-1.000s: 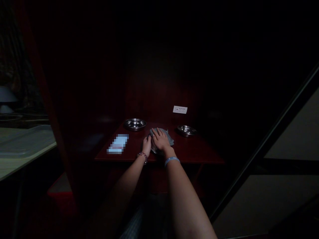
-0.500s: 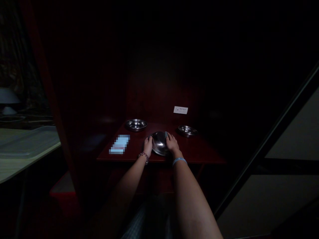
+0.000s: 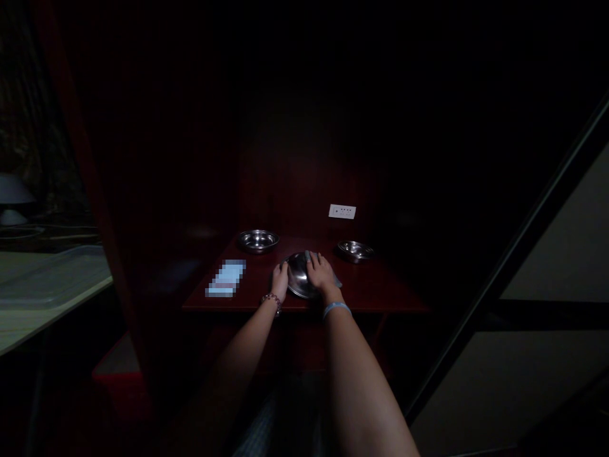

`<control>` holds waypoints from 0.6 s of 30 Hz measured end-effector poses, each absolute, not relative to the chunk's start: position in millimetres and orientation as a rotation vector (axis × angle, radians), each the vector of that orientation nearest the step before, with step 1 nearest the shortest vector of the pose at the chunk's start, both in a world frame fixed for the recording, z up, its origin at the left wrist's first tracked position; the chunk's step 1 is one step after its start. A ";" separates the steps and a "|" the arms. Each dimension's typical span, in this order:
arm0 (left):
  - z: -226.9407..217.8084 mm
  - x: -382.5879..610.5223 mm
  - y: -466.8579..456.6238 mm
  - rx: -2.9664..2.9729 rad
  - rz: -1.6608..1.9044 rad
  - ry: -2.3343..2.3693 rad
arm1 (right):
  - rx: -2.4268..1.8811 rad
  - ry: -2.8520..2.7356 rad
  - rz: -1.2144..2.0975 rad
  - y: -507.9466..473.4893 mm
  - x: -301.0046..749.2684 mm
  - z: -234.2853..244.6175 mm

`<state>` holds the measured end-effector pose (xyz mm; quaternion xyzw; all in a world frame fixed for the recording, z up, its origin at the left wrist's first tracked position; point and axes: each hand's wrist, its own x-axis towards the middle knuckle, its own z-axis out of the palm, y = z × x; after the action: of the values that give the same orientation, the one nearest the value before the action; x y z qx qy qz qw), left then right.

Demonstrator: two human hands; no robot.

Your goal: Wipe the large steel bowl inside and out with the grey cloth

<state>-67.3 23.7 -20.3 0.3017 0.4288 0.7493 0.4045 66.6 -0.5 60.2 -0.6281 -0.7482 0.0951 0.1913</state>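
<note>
A shiny steel bowl [image 3: 297, 279] is between my hands near the front of the dark red table; whether its inside or underside faces me I cannot tell. My left hand [image 3: 280, 279] grips its left rim, thumb on top. Over the bowl's right part lies my right hand [image 3: 321, 273], pressing a grey-blue cloth [image 3: 337, 280] against the metal. Bits of that cloth show by the fingertips and beside the wrist; the rest is under the palm.
Two more steel bowls stand behind, one at the back left [image 3: 258, 240] and one at the back right [image 3: 355, 251]. A lit, blurred-out phone-like screen [image 3: 226, 278] lies on the left of the table [image 3: 380, 295]. A white socket panel [image 3: 342, 211] is on the wall.
My right hand has slid left across the bowl with the cloth, and more cloth shows at its right. My left hand keeps its hold on the rim. The view has shifted slightly.
</note>
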 end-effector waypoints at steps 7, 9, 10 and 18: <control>-12.0 -64.2 15.9 0.704 1.868 1.004 | -1.579 -2.309 0.128 -12.7 36.3 71.9; -11.2 -64.0 14.9 0.702 1.862 0.986 | -1.501 -2.349 0.123 -11.7 34.2 74.4; -11.4 -63.9 14.8 0.708 1.858 0.987 | -1.464 -2.368 0.135 -10.2 36.0 75.2; -18.5 -64.4 19.1 0.745 1.850 1.083 | -1.775 -1.977 0.443 11.1 95.5 53.2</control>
<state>-64.4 19.1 -18.5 0.2975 0.4326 0.7390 0.4222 95.5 11.1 53.2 -0.6426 -0.7157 0.1603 0.2219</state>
